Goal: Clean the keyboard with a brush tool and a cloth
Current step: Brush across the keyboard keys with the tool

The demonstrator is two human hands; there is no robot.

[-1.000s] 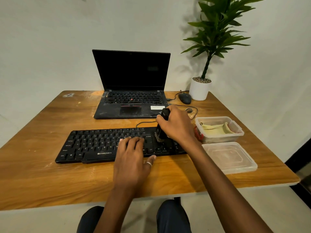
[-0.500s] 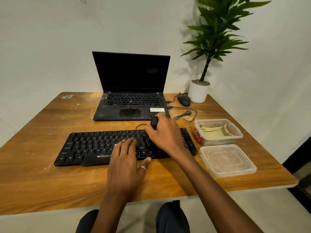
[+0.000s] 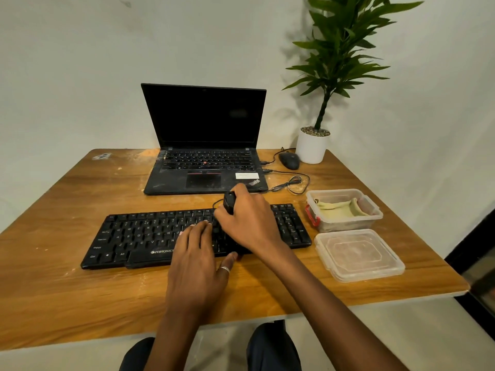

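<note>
On the worn wooden table (image 3: 67,210), towards the left, a flat black plastic keyboard (image 3: 134,236). On its middle keys, left hand (image 3: 198,261) laid flat, fingers straight and close together. Just right, right hand (image 3: 249,223) curled round a stubby black brush tool (image 3: 229,202) over the upper key rows, bristles hidden. Further right, beside the keyboard, a folded pale yellow cloth (image 3: 337,208) inside a clear plastic box (image 3: 348,224).
</note>
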